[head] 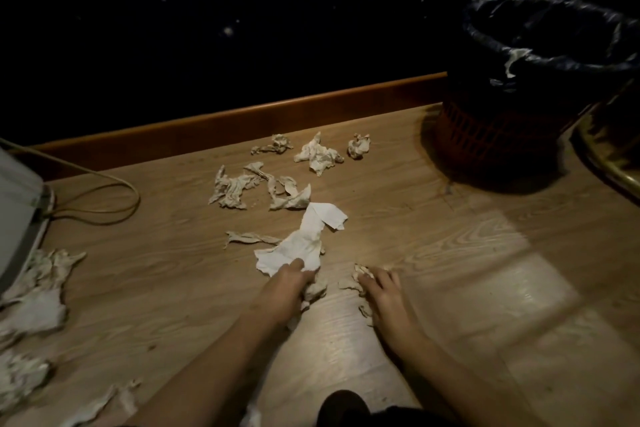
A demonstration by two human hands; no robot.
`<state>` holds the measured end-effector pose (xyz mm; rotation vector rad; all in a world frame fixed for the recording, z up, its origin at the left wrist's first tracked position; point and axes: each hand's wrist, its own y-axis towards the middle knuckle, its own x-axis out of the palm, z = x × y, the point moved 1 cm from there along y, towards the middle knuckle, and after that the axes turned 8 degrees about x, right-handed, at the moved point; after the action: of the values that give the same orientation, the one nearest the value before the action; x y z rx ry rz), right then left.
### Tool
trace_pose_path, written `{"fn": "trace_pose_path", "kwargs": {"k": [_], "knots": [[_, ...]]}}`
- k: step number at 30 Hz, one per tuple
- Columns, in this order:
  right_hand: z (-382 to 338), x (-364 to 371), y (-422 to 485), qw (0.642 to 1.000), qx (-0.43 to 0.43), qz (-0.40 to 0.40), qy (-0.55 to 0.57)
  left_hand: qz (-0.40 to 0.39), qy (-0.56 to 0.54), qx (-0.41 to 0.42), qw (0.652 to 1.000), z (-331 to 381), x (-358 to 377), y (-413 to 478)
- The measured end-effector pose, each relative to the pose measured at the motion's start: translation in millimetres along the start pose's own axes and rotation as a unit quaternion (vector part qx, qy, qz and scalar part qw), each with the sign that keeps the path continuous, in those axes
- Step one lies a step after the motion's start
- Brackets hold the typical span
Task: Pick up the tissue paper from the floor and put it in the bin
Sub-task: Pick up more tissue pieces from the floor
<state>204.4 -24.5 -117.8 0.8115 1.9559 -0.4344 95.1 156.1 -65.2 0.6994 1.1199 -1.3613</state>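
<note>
Several crumpled tissue papers lie on the wooden floor [450, 253]. My left hand [285, 284] is down on the floor, its fingers closed on a crumpled wad of tissue [317, 289], with a long white tissue [304, 239] at its fingertips. My right hand [382, 288] rests beside it, fingers curled over a small crumpled tissue [362, 274]. More tissues sit farther off: one wad [233, 187], another [289, 194], another [318, 154]. The bin [519, 121], lined with a dark bag [554, 55], stands at the far right.
A wooden skirting board [242, 121] runs below a dark wall. A white appliance [15, 204] with a looped cable [104, 198] sits at the left edge, with more tissue [38, 291] in front of it. A metal-rimmed object [609, 163] stands right of the bin.
</note>
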Motion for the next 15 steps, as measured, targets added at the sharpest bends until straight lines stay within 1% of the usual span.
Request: {"fn": "trace_pose_path", "kwargs": {"k": [2, 3, 5, 6, 7, 8, 9, 11, 12, 13, 15], "knots": [[-2.6, -5.6, 22.6, 0.999, 0.027, -0.014, 0.04, 0.022, -0.022, -0.021, 0.999, -2.4, -5.6, -1.5], [-9.8, -12.2, 37.7, 0.994, 0.069, -0.015, 0.083, 0.051, -0.043, -0.044, 0.997, -6.6, -10.0, -2.3], [-31.0, -21.4, 73.8, 0.976, 0.138, -0.028, 0.169, 0.14, -0.093, -0.09, 0.982, -14.8, -26.1, -4.9], [-42.6, -22.5, 94.0, 0.979, 0.131, -0.013, 0.153, 0.18, -0.112, -0.105, 0.971, -18.8, -36.3, -6.7], [-54.5, -22.2, 112.0, 0.985, 0.119, 0.002, 0.128, 0.205, -0.125, -0.119, 0.964, -24.3, -46.1, -7.5], [-64.5, -19.8, 127.9, 0.987, 0.11, 0.009, 0.115, 0.216, -0.125, -0.126, 0.96, -30.8, -54.9, -7.4], [-74.0, -16.9, 140.3, 0.989, 0.106, -0.002, 0.105, 0.217, -0.118, -0.131, 0.96, -38.9, -62.0, -6.5], [-85.1, -3.9, 152.8, 0.99, 0.112, -0.071, 0.049, 0.221, -0.103, -0.138, 0.96, -55.5, -71.5, -3.1], [-87.9, 1.7, 151.8, 0.988, 0.112, -0.108, -0.008, 0.224, -0.096, -0.147, 0.959, -63.3, -73.5, -1.6], [-87.4, 8.7, 148.6, 0.984, 0.106, -0.131, -0.055, 0.218, -0.09, -0.167, 0.957, -70.0, -74.0, -0.5], [-84.2, 17.3, 135.9, 0.982, 0.072, -0.143, -0.096, 0.182, -0.093, -0.225, 0.953, -79.1, -70.9, 2.0]]}}
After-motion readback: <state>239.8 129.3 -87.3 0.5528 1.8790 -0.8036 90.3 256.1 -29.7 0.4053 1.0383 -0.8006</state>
